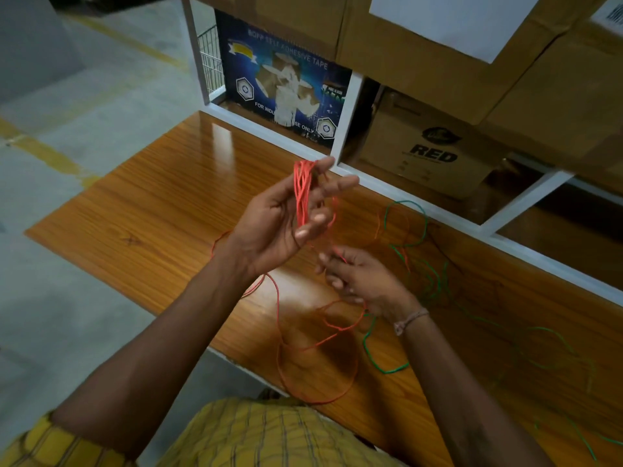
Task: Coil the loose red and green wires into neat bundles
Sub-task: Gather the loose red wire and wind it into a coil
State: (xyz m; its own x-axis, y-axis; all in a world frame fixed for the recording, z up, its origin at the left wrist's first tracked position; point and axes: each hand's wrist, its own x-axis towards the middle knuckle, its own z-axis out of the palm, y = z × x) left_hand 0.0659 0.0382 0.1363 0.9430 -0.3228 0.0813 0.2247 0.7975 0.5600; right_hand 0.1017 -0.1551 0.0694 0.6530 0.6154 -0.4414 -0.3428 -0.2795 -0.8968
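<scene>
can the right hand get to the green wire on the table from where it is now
Probably yes. The green wire lies loose on the table just beside the right hand, nothing between, but that hand is pinching the red wire.

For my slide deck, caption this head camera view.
Left hand holds a red wire coil; right hand feeds its loose strand.

Your left hand (286,217) is raised, palm turned up and to the right, fingers spread and partly curled round a hank of red wire (301,193), thumb pressing at its lower end. Left forearm bare, running up from the near left. Your right hand (357,281) sits lower and nearer, back facing up, fingertips pinching a strand of the same wire. Right forearm enters from the near right.
</scene>
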